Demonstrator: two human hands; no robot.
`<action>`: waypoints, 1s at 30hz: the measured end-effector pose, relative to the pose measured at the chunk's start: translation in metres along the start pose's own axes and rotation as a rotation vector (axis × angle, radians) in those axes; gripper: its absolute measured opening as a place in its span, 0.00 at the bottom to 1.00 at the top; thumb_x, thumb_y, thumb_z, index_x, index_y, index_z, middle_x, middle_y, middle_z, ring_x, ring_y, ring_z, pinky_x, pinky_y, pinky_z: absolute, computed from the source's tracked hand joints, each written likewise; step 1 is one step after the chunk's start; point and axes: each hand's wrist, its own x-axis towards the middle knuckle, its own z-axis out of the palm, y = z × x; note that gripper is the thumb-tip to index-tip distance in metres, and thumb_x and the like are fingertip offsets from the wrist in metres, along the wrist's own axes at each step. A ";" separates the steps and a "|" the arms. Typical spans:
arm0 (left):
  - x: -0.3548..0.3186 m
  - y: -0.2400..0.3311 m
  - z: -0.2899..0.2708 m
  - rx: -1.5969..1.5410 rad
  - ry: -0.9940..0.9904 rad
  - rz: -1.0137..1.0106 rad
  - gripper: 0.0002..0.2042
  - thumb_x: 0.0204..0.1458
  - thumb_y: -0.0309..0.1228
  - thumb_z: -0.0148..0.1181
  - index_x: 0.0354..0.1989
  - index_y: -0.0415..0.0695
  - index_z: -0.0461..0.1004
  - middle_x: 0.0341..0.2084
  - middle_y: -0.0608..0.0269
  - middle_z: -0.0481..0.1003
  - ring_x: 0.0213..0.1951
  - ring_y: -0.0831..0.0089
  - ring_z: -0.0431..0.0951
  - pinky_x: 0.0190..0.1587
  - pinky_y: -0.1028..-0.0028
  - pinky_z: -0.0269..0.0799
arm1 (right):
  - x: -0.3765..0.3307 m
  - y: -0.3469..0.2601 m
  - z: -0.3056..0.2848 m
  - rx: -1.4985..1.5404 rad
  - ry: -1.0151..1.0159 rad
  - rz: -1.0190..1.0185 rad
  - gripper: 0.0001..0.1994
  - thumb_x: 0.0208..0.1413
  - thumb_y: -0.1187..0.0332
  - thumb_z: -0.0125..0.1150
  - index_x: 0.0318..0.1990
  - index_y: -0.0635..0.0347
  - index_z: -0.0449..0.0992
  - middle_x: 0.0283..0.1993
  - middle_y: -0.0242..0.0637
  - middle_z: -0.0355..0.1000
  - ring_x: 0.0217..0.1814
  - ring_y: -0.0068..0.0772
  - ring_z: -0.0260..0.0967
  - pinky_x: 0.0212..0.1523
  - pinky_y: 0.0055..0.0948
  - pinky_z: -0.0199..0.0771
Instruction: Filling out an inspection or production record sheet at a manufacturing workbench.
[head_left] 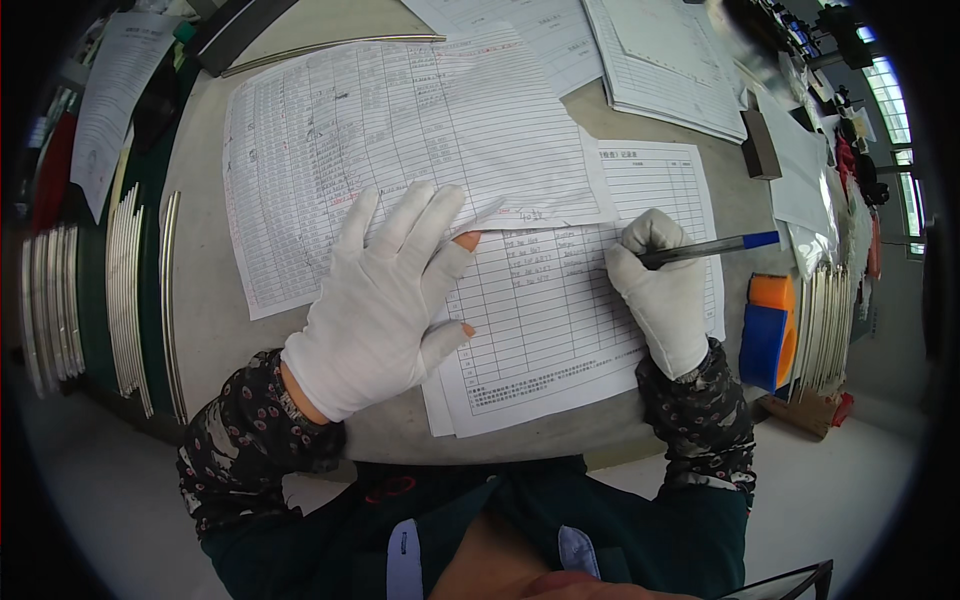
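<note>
White gloves cover both hands; on the left one, bare tips of a finger and the thumb show. My left hand (385, 295) lies flat with fingers spread, pressing on the lower edge of a wide, creased sheet full of handwritten rows (420, 120). Under that sheet, a printed record form (540, 340) lies partly covered, with a few handwritten lines near its top. My right hand (662, 290) is closed around a dark pen with a blue end (715, 248) and rests on the form's right side. The pen's writing tip is hidden by the fingers.
Thin metal rods (125, 290) lie in bundles at the left, with more rods (825, 320) at the right. Beside those sits a blue and orange tape dispenser (768, 332). A paper stack (665, 70) and a dark block (760, 145) are at the back right.
</note>
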 end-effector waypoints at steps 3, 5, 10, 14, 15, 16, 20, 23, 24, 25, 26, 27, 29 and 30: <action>0.000 0.000 -0.001 -0.004 -0.002 -0.005 0.33 0.45 0.48 0.49 0.58 0.41 0.54 0.57 0.45 0.51 0.59 0.47 0.51 0.58 0.47 0.42 | 0.001 -0.001 0.001 -0.004 0.024 -0.019 0.10 0.42 0.82 0.52 0.18 0.59 0.59 0.17 0.24 0.56 0.21 0.12 0.50 0.21 0.16 0.54; -0.002 -0.002 -0.002 -0.010 -0.002 -0.020 0.32 0.44 0.46 0.50 0.57 0.40 0.55 0.57 0.45 0.51 0.59 0.48 0.51 0.58 0.47 0.42 | 0.001 -0.008 0.003 0.145 0.014 0.123 0.10 0.42 0.81 0.52 0.18 0.59 0.59 0.18 0.23 0.56 0.21 0.12 0.50 0.21 0.15 0.54; -0.002 0.003 -0.003 -0.124 0.087 -0.022 0.29 0.39 0.42 0.60 0.48 0.35 0.65 0.55 0.47 0.55 0.59 0.53 0.52 0.58 0.49 0.45 | -0.005 -0.006 -0.001 0.198 0.050 0.140 0.10 0.43 0.79 0.52 0.19 0.57 0.58 0.18 0.22 0.53 0.20 0.12 0.48 0.22 0.14 0.54; -0.003 0.003 0.006 -0.169 0.163 -0.043 0.28 0.37 0.43 0.61 0.46 0.37 0.68 0.54 0.48 0.57 0.59 0.56 0.53 0.58 0.50 0.45 | -0.009 -0.002 -0.001 0.168 0.095 0.172 0.10 0.44 0.76 0.53 0.20 0.57 0.57 0.19 0.23 0.53 0.20 0.13 0.49 0.22 0.15 0.54; -0.002 0.003 0.008 -0.184 0.175 -0.026 0.28 0.37 0.43 0.61 0.45 0.37 0.68 0.54 0.48 0.57 0.59 0.55 0.53 0.58 0.50 0.45 | -0.010 0.001 -0.003 0.177 0.089 0.148 0.10 0.44 0.76 0.53 0.20 0.57 0.57 0.19 0.24 0.53 0.20 0.14 0.49 0.22 0.16 0.55; -0.003 0.002 0.009 -0.200 0.188 -0.006 0.28 0.37 0.43 0.61 0.45 0.37 0.69 0.54 0.48 0.58 0.59 0.55 0.53 0.58 0.50 0.45 | -0.009 0.000 -0.001 0.184 0.079 0.145 0.10 0.44 0.76 0.53 0.20 0.57 0.57 0.19 0.24 0.53 0.20 0.14 0.49 0.22 0.16 0.55; -0.004 0.001 0.008 -0.188 0.207 -0.020 0.28 0.37 0.44 0.61 0.46 0.37 0.68 0.52 0.50 0.59 0.57 0.58 0.56 0.58 0.53 0.48 | -0.007 0.000 0.000 0.181 0.068 0.161 0.10 0.45 0.75 0.53 0.21 0.57 0.57 0.19 0.25 0.54 0.20 0.14 0.50 0.22 0.16 0.55; -0.002 0.003 0.005 -0.184 0.162 -0.048 0.29 0.37 0.44 0.61 0.46 0.37 0.68 0.49 0.54 0.60 0.52 0.62 0.59 0.54 0.58 0.53 | -0.006 -0.002 -0.001 0.169 0.056 0.156 0.10 0.45 0.75 0.53 0.21 0.57 0.57 0.19 0.25 0.54 0.20 0.14 0.50 0.22 0.16 0.55; -0.002 0.004 0.004 -0.178 0.152 -0.064 0.29 0.36 0.44 0.61 0.46 0.37 0.68 0.48 0.55 0.61 0.50 0.63 0.60 0.52 0.61 0.55 | -0.006 -0.001 -0.001 0.178 0.054 0.151 0.10 0.45 0.75 0.53 0.21 0.57 0.57 0.19 0.25 0.54 0.20 0.14 0.50 0.22 0.16 0.55; -0.002 0.005 0.004 -0.172 0.142 -0.081 0.29 0.36 0.43 0.61 0.46 0.37 0.68 0.47 0.56 0.61 0.47 0.65 0.61 0.49 0.64 0.57 | -0.006 -0.001 -0.001 0.187 0.052 0.146 0.10 0.45 0.75 0.53 0.21 0.57 0.57 0.19 0.25 0.54 0.19 0.14 0.50 0.22 0.16 0.55; -0.002 0.006 0.003 -0.172 0.145 -0.080 0.29 0.36 0.43 0.61 0.46 0.37 0.68 0.47 0.56 0.61 0.47 0.65 0.61 0.49 0.64 0.57 | -0.006 -0.002 -0.001 0.186 0.052 0.143 0.10 0.45 0.75 0.53 0.21 0.57 0.57 0.19 0.25 0.54 0.19 0.14 0.50 0.22 0.16 0.55; -0.001 0.006 0.000 -0.171 0.077 -0.098 0.29 0.36 0.43 0.62 0.47 0.37 0.67 0.48 0.55 0.61 0.47 0.65 0.61 0.48 0.65 0.58 | -0.006 -0.003 -0.001 0.191 0.061 0.159 0.10 0.45 0.75 0.53 0.21 0.57 0.57 0.19 0.25 0.55 0.19 0.14 0.51 0.21 0.16 0.55; 0.000 0.007 -0.001 -0.170 0.010 -0.114 0.29 0.36 0.43 0.62 0.47 0.37 0.67 0.48 0.55 0.61 0.47 0.64 0.61 0.47 0.66 0.58 | -0.006 -0.003 0.000 0.195 0.070 0.175 0.10 0.45 0.76 0.53 0.21 0.57 0.57 0.18 0.25 0.55 0.19 0.14 0.51 0.21 0.16 0.55; 0.000 0.008 -0.002 -0.161 0.001 -0.106 0.29 0.36 0.42 0.62 0.47 0.37 0.67 0.49 0.53 0.60 0.48 0.63 0.61 0.46 0.66 0.59 | -0.006 -0.003 0.000 0.199 0.069 0.173 0.10 0.45 0.76 0.53 0.21 0.57 0.57 0.18 0.25 0.55 0.19 0.14 0.52 0.21 0.16 0.55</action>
